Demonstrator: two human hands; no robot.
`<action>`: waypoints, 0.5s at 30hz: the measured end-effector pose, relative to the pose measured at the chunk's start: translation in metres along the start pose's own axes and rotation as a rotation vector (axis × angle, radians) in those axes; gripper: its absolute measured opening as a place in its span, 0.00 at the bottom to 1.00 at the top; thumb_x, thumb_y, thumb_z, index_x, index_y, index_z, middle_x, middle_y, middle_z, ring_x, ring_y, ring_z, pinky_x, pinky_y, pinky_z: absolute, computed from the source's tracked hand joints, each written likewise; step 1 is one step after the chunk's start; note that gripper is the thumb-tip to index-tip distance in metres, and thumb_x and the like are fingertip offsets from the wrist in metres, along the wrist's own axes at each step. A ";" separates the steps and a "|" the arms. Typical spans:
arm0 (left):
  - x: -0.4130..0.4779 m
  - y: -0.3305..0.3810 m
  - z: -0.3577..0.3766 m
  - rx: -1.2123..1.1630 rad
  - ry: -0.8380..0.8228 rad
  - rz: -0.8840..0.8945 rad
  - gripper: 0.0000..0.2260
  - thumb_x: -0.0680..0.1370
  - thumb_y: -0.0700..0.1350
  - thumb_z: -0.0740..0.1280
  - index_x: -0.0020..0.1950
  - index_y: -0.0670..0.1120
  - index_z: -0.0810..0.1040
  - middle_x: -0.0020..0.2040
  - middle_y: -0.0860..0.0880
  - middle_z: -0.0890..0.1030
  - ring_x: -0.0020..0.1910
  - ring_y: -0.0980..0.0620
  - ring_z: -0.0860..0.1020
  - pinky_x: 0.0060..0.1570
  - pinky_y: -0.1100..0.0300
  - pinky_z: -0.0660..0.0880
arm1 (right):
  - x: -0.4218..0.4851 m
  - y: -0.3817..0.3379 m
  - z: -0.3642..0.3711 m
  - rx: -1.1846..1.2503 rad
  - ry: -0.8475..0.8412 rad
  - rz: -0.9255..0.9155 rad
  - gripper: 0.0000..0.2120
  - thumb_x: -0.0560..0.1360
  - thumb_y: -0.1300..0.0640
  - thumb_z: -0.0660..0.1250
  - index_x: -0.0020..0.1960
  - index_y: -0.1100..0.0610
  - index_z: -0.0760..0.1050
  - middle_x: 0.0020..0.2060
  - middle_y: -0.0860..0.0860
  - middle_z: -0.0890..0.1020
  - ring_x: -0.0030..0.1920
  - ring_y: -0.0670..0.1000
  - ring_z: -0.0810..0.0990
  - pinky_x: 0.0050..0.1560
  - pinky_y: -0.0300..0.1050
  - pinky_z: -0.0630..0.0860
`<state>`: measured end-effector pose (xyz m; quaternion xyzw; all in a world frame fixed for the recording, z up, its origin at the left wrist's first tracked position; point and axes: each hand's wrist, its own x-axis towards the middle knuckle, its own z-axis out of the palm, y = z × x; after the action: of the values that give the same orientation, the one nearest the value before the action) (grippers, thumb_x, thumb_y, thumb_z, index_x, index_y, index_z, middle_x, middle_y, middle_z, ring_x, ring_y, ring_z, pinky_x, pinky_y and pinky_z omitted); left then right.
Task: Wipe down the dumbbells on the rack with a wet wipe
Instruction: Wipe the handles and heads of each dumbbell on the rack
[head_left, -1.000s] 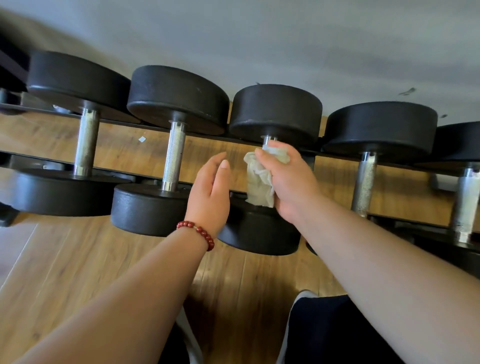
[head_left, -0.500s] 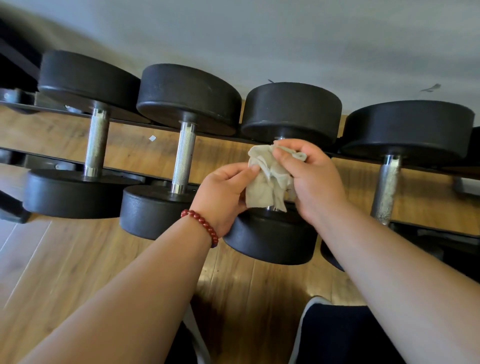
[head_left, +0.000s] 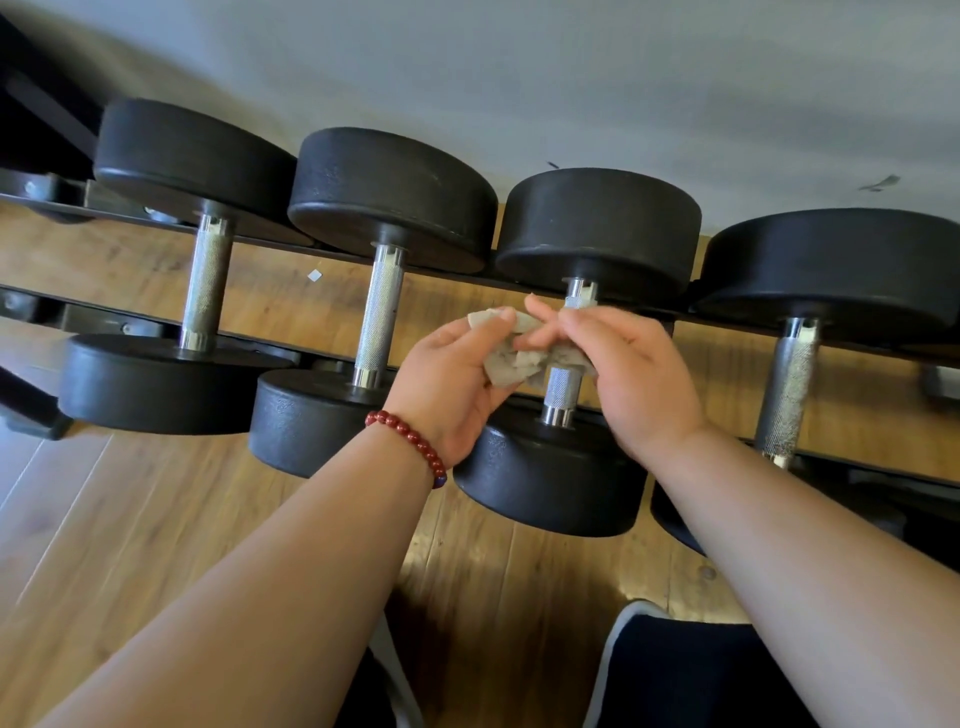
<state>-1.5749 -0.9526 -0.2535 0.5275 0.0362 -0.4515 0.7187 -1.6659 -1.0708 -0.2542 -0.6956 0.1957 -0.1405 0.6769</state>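
Both hands, the left hand (head_left: 452, 379) and the right hand (head_left: 631, 374), pinch the soft, light wet wipe (head_left: 511, 364) beside the third dumbbell (head_left: 558, 387) handle, probably refolding it by its edges.

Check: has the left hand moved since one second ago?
Yes. The left hand closed in rightward toward the third dumbbell's handle and now pinches the wet wipe.
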 end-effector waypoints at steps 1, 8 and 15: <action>0.001 -0.002 0.000 0.002 0.029 0.012 0.10 0.81 0.41 0.63 0.58 0.38 0.78 0.52 0.40 0.83 0.52 0.46 0.82 0.53 0.56 0.80 | 0.001 0.000 0.001 -0.007 0.065 -0.013 0.10 0.80 0.55 0.62 0.47 0.56 0.80 0.43 0.51 0.86 0.55 0.43 0.82 0.56 0.36 0.75; 0.002 -0.002 0.004 -0.105 -0.004 0.087 0.08 0.80 0.34 0.61 0.56 0.40 0.77 0.49 0.42 0.83 0.49 0.49 0.83 0.50 0.59 0.80 | 0.010 0.010 -0.003 0.024 0.098 0.272 0.09 0.77 0.55 0.68 0.56 0.47 0.80 0.52 0.48 0.82 0.53 0.47 0.82 0.49 0.40 0.80; 0.004 -0.005 0.011 0.054 -0.031 0.034 0.09 0.80 0.45 0.65 0.57 0.43 0.77 0.54 0.43 0.84 0.55 0.48 0.82 0.54 0.56 0.80 | 0.014 0.015 -0.003 -0.050 0.166 0.255 0.07 0.73 0.59 0.73 0.47 0.49 0.80 0.47 0.49 0.83 0.52 0.51 0.82 0.55 0.51 0.80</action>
<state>-1.5808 -0.9639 -0.2544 0.5400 0.0037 -0.4481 0.7125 -1.6558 -1.0797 -0.2697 -0.6677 0.3414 -0.1055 0.6531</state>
